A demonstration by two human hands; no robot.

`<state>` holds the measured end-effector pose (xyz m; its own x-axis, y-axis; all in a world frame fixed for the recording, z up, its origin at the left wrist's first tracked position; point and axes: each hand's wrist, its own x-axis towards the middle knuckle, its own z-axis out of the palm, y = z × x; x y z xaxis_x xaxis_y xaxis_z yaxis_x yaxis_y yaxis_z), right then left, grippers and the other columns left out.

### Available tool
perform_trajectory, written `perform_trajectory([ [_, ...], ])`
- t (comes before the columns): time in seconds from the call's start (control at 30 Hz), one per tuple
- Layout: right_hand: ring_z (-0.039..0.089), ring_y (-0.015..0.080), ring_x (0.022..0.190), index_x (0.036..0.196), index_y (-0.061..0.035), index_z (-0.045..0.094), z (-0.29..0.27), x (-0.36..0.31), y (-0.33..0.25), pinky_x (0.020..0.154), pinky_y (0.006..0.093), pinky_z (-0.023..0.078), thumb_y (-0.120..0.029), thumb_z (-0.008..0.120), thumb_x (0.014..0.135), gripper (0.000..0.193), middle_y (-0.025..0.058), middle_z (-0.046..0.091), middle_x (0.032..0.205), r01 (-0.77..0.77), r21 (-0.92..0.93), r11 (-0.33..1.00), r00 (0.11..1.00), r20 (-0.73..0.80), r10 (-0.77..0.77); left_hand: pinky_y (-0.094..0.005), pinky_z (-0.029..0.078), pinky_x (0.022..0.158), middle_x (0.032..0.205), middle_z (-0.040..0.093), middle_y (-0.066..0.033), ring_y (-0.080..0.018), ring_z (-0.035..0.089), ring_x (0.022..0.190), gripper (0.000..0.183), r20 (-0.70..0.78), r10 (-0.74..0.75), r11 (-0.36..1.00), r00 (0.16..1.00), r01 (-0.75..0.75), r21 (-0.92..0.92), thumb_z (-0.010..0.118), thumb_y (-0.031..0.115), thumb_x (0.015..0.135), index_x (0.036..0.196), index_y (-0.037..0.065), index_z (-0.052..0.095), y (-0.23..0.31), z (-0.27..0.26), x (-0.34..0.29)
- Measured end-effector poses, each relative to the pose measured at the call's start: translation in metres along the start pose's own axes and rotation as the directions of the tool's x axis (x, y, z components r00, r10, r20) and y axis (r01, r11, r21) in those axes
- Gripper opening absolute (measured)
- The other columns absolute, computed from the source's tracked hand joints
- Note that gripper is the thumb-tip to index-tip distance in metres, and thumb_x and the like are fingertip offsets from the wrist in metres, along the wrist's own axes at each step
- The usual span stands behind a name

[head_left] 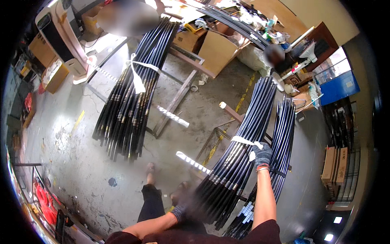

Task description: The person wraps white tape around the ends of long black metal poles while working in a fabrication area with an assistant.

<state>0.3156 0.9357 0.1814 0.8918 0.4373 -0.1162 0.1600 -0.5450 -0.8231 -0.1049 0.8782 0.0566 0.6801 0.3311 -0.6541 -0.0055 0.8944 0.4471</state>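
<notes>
While the right hand, in a grey glove, has its fingers curled, seemingly pinching the knot end of a white band, the left hand is low by the lower ends of the rods, too blurred to tell whether it grips or just hovers. Band crosses the bundle of dark rods, which lies slantwise in front of the person, lower ends fanned toward them. Best practice, as judged: pull the band evenly along its own line, keep it flat, and use the left hand to steady the lower ends so rods don't roll or slide lengthwise. Slack would likely let the outer rods slip; yanking could skew the lot. White-wrapped support bar sticks out on the left; a narrower bundle with a dark strap is just beside on the right, so avoid snagging it. Farther off, upper left: another bundle, white strip around it.
</notes>
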Motion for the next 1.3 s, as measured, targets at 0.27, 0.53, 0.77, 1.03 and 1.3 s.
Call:
perform_trajectory([
  [0.27,0.056,0.0131,0.050,0.086,-0.0017,0.062,0.016,-0.013,-0.057,0.046,0.0287,0.045,-0.006,0.073,0.076,0.015,0.0064,0.062,0.065,0.116,-0.074,0.991,0.992,0.053,-0.112,-0.0317,0.051,0.078,0.109,0.057,-0.0059,-0.0164,0.058,0.094,0.032,-0.104,-0.114,0.988,0.988,0.102,-0.112,0.052,0.026,0.096,0.124,0.011,0.047,0.029,-0.037,0.007],
  [0.53,0.060,0.0142,0.057,0.088,-0.0011,0.063,0.091,-0.014,-0.082,0.052,0.0300,0.048,-0.011,0.075,0.075,0.020,0.0059,0.064,0.069,0.225,-0.082,0.971,0.967,0.143,-0.212,-0.0294,0.049,0.066,0.089,0.054,-0.0013,-0.0118,0.054,0.079,0.018,-0.296,-0.104,0.961,0.949,0.019,-0.275,0.056,0.027,0.093,0.103,0.013,0.050,0.129,-0.048,-0.055],
  [0.77,0.058,0.0111,0.060,0.087,-0.0014,0.065,0.185,-0.051,-0.142,0.055,0.0276,0.047,-0.007,0.074,0.076,0.015,0.0034,0.064,0.072,0.281,-0.117,0.953,0.918,0.321,-0.231,-0.0351,0.051,0.078,0.108,0.054,-0.0054,-0.0189,0.056,0.095,0.038,-0.450,-0.078,0.889,0.890,-0.143,-0.435,0.059,0.027,0.091,0.122,0.011,0.044,0.103,-0.108,-0.071],
  [1.03,0.059,0.0145,0.050,0.084,-0.0021,0.063,0.277,-0.026,-0.135,0.046,0.0291,0.047,-0.003,0.068,0.080,0.007,0.0067,0.063,0.064,0.219,0.028,0.975,0.860,0.467,-0.207,-0.0344,0.052,0.072,0.094,0.057,-0.0038,-0.0177,0.059,0.086,0.017,-0.466,-0.061,0.770,0.883,-0.255,-0.585,0.056,0.026,0.093,0.103,0.012,0.054,0.127,-0.113,-0.074],
  [1.3,0.058,0.0109,0.060,0.086,-0.0016,0.067,0.342,0.016,-0.190,0.056,0.0288,0.048,-0.004,0.075,0.074,0.015,0.0046,0.065,0.069,0.418,-0.134,0.898,0.830,0.457,-0.318,-0.0379,0.057,0.065,0.094,0.065,-0.0075,-0.0223,0.065,0.077,0.028,-0.473,-0.029,0.793,0.881,-0.268,-0.547,0.055,0.028,0.092,0.114,0.011,0.055,0.180,-0.114,-0.019],
])
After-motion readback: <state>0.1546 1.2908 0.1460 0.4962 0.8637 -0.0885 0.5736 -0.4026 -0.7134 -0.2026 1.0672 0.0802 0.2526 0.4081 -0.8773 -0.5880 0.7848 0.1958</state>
